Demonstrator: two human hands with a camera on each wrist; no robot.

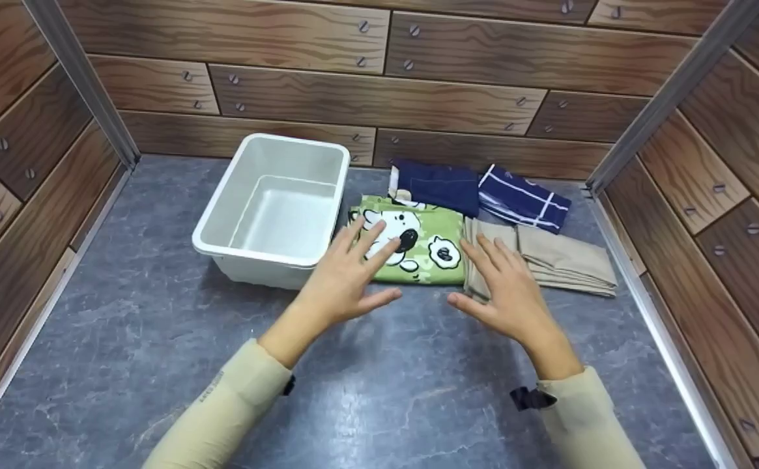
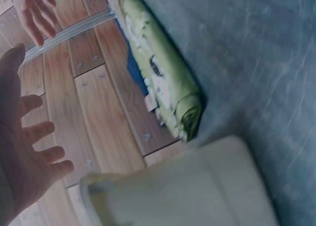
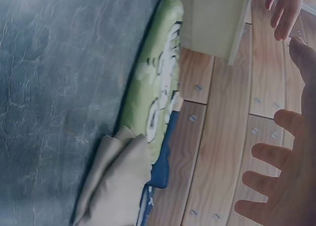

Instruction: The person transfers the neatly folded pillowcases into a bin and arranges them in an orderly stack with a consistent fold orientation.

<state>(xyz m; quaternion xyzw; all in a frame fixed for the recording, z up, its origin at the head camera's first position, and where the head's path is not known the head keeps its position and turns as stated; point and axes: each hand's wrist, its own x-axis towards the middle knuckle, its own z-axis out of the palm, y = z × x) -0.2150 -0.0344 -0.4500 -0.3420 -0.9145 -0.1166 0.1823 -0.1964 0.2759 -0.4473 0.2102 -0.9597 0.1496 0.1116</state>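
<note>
Both of my hands hang in the air with fingers spread, holding nothing. In the head view my left hand overlaps the right wall of a white plastic bin and the left part of a folded green cloth printed with a white cartoon dog. My right hand is over the left end of a folded beige cloth, its fingers pointing forward. The wrist views show the hands apart from the cloths, with the green cloth lying as a thick folded bundle beside the bin.
Behind the green cloth lie a folded navy cloth and a navy cloth with white lines. Wood-patterned walls enclose the grey marbled surface at the back and both sides. Metal strips run along the edges.
</note>
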